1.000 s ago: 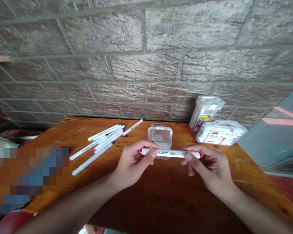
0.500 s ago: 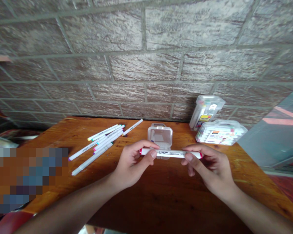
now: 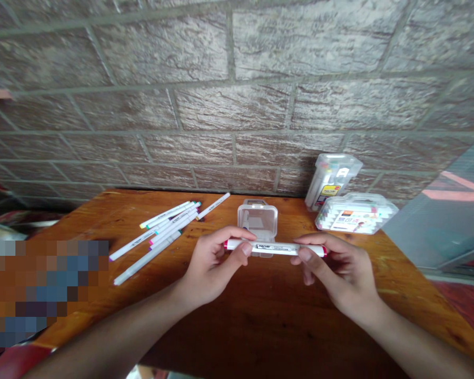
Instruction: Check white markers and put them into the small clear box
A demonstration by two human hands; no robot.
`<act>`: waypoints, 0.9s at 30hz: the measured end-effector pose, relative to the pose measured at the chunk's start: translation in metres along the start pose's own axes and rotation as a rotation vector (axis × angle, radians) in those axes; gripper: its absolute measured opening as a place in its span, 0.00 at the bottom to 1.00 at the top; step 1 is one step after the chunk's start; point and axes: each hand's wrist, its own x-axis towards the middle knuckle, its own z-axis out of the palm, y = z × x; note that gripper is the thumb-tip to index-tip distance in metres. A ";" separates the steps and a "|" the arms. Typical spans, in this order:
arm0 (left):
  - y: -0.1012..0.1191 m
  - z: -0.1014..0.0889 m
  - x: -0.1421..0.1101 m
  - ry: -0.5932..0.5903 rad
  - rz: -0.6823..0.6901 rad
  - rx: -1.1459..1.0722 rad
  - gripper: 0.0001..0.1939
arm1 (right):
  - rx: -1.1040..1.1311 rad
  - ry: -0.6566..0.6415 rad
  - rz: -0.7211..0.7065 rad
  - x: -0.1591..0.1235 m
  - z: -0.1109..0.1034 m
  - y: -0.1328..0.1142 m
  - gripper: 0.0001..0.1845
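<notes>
A white marker (image 3: 275, 247) with red ends and a black printed label lies level between my hands, above the wooden table. My left hand (image 3: 218, 266) pinches it near its left end with thumb and forefinger. Near the right end, my right hand (image 3: 335, 268) grips it the same way, with the other fingers curled below. Just behind the marker stands a clear plastic case (image 3: 258, 218), its lower part partly hidden by the marker and my left fingers. Off to the left, several white markers (image 3: 158, 229) with coloured ends lie in a loose pile.
At the back right, an upright clear case of markers (image 3: 327, 181) stands behind a second clear case (image 3: 355, 215) filled with markers. A stone-patterned wall (image 3: 205, 105) runs along the back of the wooden table (image 3: 260, 316). The lower left is pixelated.
The view has shifted very slightly. Both hands keep the same hold on the marker, and nothing on the table has moved.
</notes>
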 end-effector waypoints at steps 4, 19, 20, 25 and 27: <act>-0.002 -0.001 -0.001 -0.004 0.002 -0.012 0.14 | 0.026 -0.010 -0.008 0.000 0.000 -0.001 0.10; -0.009 -0.002 -0.003 -0.015 -0.067 -0.160 0.16 | 0.161 -0.038 0.022 0.002 -0.001 0.000 0.11; -0.009 -0.003 -0.004 -0.015 -0.067 -0.150 0.16 | 0.157 -0.033 0.021 0.002 -0.001 0.000 0.11; -0.011 -0.004 -0.003 -0.023 -0.029 -0.045 0.15 | 0.115 -0.015 0.027 0.002 0.000 -0.002 0.09; -0.011 -0.003 -0.002 -0.022 -0.005 -0.018 0.14 | 0.105 -0.015 0.026 0.001 0.000 -0.001 0.09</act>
